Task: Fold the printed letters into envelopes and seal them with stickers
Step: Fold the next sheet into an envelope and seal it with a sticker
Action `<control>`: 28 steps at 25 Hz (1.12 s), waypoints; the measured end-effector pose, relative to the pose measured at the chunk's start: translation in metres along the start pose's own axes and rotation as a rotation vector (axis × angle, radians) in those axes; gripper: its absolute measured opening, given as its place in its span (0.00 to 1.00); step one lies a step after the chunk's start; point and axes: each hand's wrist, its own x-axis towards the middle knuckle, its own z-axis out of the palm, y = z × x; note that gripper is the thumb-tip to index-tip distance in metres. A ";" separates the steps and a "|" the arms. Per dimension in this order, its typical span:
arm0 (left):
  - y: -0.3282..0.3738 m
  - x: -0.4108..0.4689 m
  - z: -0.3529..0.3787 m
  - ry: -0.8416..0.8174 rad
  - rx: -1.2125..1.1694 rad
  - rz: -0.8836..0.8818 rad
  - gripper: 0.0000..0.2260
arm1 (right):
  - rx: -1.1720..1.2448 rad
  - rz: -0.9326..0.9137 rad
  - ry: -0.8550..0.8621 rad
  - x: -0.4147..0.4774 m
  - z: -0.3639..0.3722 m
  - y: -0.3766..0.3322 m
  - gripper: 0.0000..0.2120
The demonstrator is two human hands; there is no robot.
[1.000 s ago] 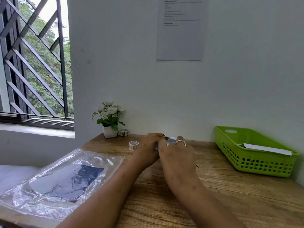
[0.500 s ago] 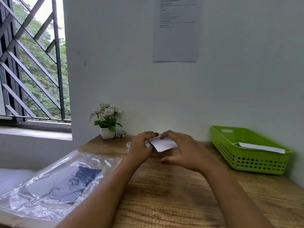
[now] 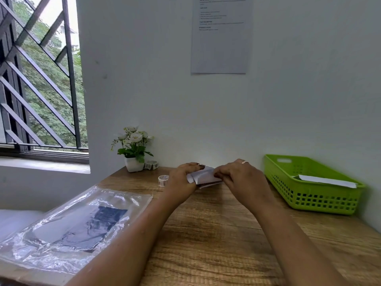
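A small folded white paper is held just above the far middle of the wooden desk. My left hand grips its left end, fingers curled over the top edge. My right hand pinches its right end, a ring showing on one finger. A sticker roll stands on the desk just left of my left hand. A second roll sits by the wall beside the flower pot. Whether the paper is a letter or an envelope cannot be told.
A green plastic basket at the right holds a white envelope. A clear plastic sleeve with dark printed sheets lies at the left front. A small white flower pot stands at the back left corner. A sheet hangs on the wall.
The paper came into view between my hands and is now lifted slightly. My right hand moved from covering it to holding its right end. The camera tilted a little.
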 end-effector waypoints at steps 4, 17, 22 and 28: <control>0.005 -0.001 0.009 -0.035 0.036 0.055 0.19 | -0.155 0.000 0.127 0.000 0.003 0.001 0.08; 0.005 0.000 0.001 -0.063 -0.029 -0.068 0.19 | -0.125 -0.125 -0.051 -0.001 0.008 -0.021 0.07; 0.012 -0.002 0.001 -0.076 -0.067 -0.052 0.16 | -0.263 -0.100 -0.016 -0.005 0.012 -0.038 0.09; 0.011 -0.002 0.002 -0.001 -0.056 -0.074 0.17 | -0.253 0.029 0.043 -0.003 -0.001 -0.031 0.11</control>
